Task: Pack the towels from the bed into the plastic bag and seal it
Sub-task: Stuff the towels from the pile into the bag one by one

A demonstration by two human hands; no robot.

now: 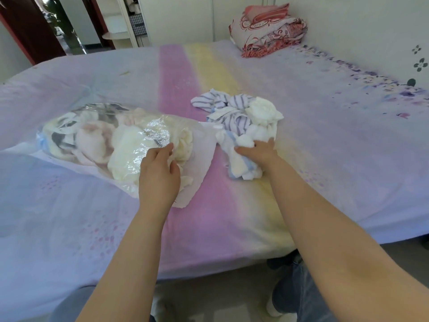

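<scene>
I'm gripping a white towel [241, 156] in my right hand [257, 149]; my left hand [160, 175], fingers loosely apart, is steadying the plastic bag [116, 138] mouth beside it. Next: stuffing it inside.

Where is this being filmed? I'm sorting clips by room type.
Most likely a home bedroom: a wide bed under a pastel sheet fills the view, folded patterned quilts are stacked at its far corner, and a dark wooden door stands open at the far left.
</scene>
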